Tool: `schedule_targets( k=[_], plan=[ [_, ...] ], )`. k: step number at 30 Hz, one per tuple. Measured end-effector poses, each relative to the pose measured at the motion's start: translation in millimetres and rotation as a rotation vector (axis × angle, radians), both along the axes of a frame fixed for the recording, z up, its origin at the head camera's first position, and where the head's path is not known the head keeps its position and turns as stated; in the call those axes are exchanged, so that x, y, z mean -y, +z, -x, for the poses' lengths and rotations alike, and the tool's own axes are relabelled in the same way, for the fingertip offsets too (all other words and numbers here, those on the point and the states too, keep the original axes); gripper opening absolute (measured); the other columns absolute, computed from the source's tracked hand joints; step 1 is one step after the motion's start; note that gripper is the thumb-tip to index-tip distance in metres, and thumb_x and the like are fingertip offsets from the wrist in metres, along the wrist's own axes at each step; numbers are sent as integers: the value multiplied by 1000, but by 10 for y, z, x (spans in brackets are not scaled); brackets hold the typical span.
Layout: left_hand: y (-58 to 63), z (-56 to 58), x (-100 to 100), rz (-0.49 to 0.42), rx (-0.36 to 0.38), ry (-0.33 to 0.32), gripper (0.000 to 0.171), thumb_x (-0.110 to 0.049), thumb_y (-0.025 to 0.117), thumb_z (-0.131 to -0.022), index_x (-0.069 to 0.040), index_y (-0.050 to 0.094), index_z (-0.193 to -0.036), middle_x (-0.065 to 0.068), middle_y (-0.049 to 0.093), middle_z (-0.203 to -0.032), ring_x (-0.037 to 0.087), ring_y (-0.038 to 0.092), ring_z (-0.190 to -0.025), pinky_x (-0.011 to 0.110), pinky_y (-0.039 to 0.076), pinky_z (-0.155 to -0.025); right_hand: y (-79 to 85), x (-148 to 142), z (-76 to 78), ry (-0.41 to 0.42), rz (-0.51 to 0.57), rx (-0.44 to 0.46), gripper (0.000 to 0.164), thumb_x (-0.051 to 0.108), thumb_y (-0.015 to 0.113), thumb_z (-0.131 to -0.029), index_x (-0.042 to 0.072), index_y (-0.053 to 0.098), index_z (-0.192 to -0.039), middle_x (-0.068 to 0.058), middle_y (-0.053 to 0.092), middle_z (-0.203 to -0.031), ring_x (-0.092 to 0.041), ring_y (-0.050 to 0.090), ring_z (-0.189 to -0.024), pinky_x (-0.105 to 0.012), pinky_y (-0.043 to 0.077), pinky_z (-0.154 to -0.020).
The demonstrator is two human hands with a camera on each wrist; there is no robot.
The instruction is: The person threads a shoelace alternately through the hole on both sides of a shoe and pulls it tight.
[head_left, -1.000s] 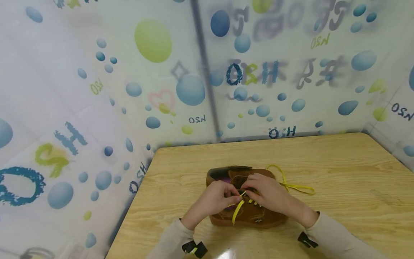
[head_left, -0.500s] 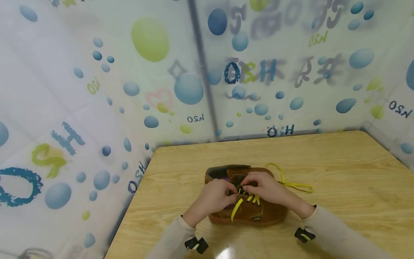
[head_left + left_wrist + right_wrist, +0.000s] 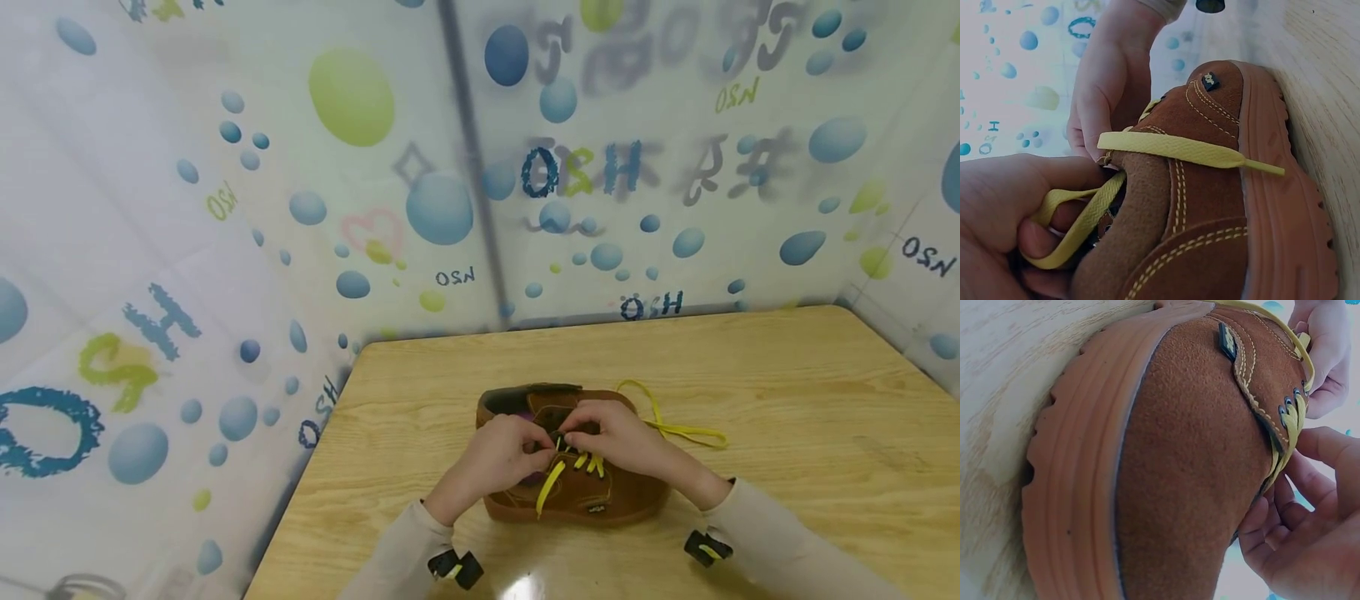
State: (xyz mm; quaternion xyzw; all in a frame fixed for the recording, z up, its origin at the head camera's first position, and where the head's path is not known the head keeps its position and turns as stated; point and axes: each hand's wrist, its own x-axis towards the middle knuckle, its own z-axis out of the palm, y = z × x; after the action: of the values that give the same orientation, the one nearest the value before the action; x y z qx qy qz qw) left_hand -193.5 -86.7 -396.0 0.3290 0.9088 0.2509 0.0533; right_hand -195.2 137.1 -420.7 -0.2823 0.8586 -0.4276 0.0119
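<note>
One brown suede shoe (image 3: 622, 492) sits sole-down on the wooden table (image 3: 420, 400), near edge side, below both hands. Long axis runs left to right; toe points to the person's right, heel left. One side label (image 3: 1227, 342), dark, near the lacing.

Yellow shoelace (image 3: 1172, 147): one tipped end drapes over the near side; another length lies looped on the table beyond the shoe.

Two hands. Left hand (image 3: 502, 454): fingers curled in, pinching lace at the opening, a loop round a finger. Right hand (image 3: 626, 437): fingers bent, thumb and fingertips gripping the eyelet edge; cannot tell whether lace is caught too.
</note>
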Motion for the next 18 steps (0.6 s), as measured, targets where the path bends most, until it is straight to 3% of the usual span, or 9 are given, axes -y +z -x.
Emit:
schedule_targets(
  k=[6,13,15,18],
  plan=[
    [-13,21,-37,10,-29,21,14,-26,65,-96,-20,77,-92,-12,57,-56,-1,38,-41,16,30,-41,-26,-1,7,-15,-9,18,16,24,66,-96,17,75,-105,0,68,-100,-2,49,-70,-22,44,-62],
    [-64,8,-87,-29,-257,184,17,-35,77,-85,-21,69,-78,-10,63,-64,-4,43,-49,14,37,-46,-86,-14,-38,-35,34,-2,18,31,67,-94,19,73,-107,2,70,-103,-7,62,-92,-23,52,-76],
    [-75,27,-92,-20,-272,171,16,-35,76,-86,-20,70,-86,-9,61,-69,-3,43,-52,14,36,-48,-122,-10,-55,-63,49,-14,16,31,68,-94,21,72,-106,4,70,-103,-8,63,-93,-23,52,-78],
    [-86,72,-77,-11,-199,66,15,-30,70,-93,-18,74,-101,-6,61,-77,-2,44,-59,14,38,-52,-163,10,-85,-117,60,-58,11,31,70,-92,25,72,-101,6,71,-101,-10,65,-94,-24,53,-78]
  ],
)
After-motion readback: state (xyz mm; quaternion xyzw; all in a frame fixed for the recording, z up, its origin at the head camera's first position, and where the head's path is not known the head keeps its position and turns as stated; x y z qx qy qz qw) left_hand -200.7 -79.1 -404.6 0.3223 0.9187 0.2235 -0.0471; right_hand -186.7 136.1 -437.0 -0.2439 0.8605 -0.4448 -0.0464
